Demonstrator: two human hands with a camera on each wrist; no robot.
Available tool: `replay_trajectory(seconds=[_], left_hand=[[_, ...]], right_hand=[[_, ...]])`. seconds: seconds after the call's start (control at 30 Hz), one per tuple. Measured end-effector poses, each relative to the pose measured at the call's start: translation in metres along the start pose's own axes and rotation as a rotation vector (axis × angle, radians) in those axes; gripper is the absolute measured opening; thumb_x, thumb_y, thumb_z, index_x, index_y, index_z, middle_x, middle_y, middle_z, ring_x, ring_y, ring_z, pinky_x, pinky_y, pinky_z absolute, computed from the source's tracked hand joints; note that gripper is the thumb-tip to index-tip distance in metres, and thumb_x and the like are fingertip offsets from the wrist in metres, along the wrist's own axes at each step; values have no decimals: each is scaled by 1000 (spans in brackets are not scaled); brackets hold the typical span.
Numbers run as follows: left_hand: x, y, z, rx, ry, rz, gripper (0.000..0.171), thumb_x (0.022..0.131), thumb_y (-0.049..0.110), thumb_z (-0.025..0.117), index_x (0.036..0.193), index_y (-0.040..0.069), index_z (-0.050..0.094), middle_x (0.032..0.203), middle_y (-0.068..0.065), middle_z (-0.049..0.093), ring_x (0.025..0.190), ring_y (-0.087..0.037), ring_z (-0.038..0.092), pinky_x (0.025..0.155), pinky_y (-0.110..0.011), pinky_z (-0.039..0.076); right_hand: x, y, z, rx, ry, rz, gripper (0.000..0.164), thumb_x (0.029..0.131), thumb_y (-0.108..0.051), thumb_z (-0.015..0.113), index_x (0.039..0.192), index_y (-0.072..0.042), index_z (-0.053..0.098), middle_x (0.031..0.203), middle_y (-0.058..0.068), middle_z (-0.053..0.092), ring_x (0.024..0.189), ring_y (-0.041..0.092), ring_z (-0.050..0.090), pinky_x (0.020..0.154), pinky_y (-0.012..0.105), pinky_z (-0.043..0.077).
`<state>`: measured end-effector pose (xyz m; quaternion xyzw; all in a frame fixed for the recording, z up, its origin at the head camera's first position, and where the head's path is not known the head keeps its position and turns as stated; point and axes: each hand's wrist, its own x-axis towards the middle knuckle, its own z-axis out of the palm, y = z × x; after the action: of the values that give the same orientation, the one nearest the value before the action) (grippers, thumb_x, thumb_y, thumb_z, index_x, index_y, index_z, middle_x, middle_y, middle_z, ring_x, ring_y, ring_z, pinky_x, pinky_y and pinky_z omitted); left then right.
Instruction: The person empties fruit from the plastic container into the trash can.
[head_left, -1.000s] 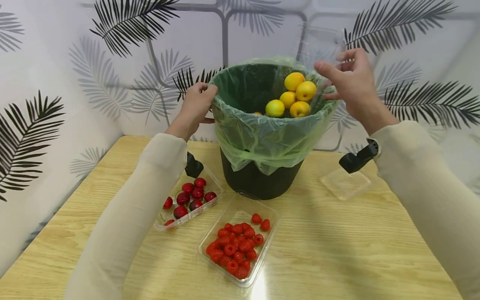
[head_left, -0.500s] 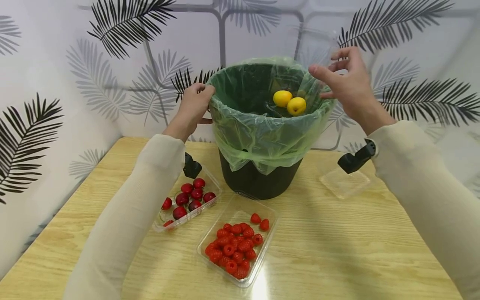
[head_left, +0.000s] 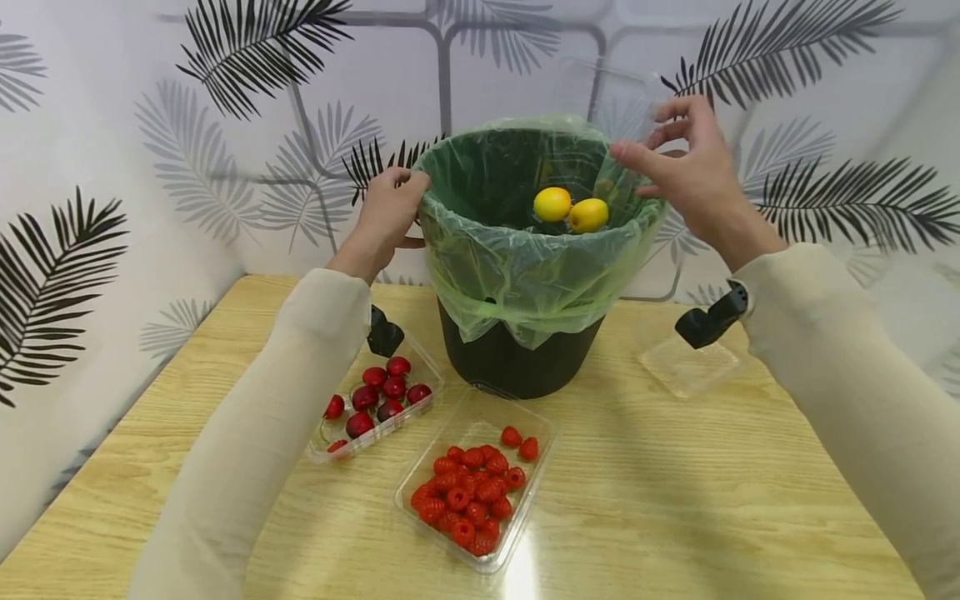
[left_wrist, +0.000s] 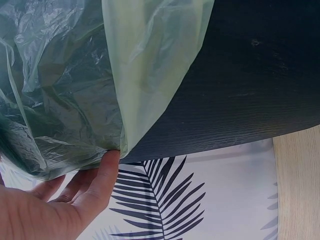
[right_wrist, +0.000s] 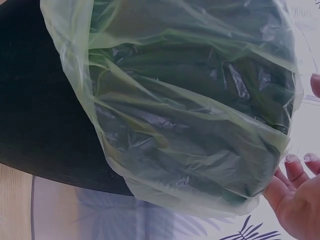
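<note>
A black trash bin (head_left: 517,358), lined with a translucent green trash bag (head_left: 517,275), stands upright at the back of the table. My left hand (head_left: 386,212) grips its left rim, with fingers against the folded bag (left_wrist: 155,60) in the left wrist view. Over the right rim, my right hand (head_left: 686,171) holds a clear plastic container (head_left: 626,104) tilted down into the bin. Its thumb and fingers are around the container's edge. Two yellow plum-like fruits (head_left: 552,204) show within the bin's mouth, at the container's low end. The bin's bottom is hidden.
Left of the bin, a clear tray (head_left: 390,429) holds dark red cherries (head_left: 365,397). In front, another clear tray (head_left: 517,533) holds raspberries (head_left: 476,500). A clear lid-like plastic piece (head_left: 690,367) lies on the table (head_left: 675,500) at right. A patterned wall stands close behind.
Several yellow fruits showed at the bin's mouth a second ago; two show now, slightly lower and further left. My right hand and the container have shifted a little left. My left hand stays put.
</note>
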<state>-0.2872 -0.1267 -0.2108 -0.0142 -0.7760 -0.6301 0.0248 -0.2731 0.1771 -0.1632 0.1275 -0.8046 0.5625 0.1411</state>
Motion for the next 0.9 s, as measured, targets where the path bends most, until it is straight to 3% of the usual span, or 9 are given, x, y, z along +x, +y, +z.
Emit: replay_trajectory(seconds=[0.17, 0.9], left_hand=[[0, 1, 0, -7, 4, 2, 28, 98, 30, 39, 118, 13, 47, 87, -1, 41, 74, -13, 44, 86, -47, 55], [-1, 1, 1, 5, -2, 3, 32, 99, 30, 38, 124, 12, 46, 91, -1, 39, 79, -16, 43, 87, -46, 55]], right_hand=[[0, 0, 0, -34, -13, -19, 44, 85, -18, 72, 112, -24, 37, 101, -2, 40, 80, 13, 53, 62, 19, 54], [-2, -3, -2, -46, -33, -5, 46, 84, -19, 73, 114, -22, 37, 103, -2, 40, 83, 12, 54, 64, 21, 55]])
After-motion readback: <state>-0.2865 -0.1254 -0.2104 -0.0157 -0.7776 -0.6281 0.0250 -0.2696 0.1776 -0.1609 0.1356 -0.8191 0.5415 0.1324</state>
